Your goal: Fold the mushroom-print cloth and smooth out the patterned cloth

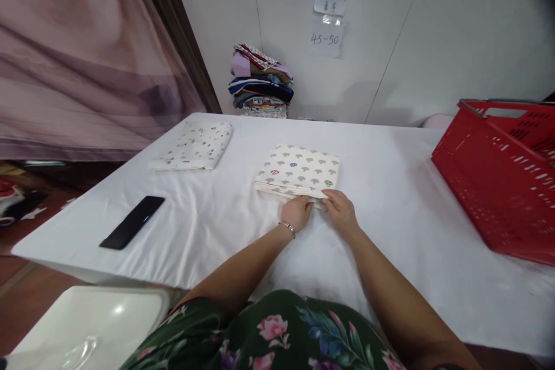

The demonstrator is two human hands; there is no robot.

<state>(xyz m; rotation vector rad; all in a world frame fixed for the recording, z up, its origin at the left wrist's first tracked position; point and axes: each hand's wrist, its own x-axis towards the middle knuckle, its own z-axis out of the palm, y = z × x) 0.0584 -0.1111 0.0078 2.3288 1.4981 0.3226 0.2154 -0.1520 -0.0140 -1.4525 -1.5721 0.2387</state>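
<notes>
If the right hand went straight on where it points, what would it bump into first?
The folded cloth, most likely: the right hand already touches its near edge, though exact depth is unclear.

Folded cream cloth (299, 165), gray mushroom print, layered near edge, lying on white-covered table (390, 196)
</notes>
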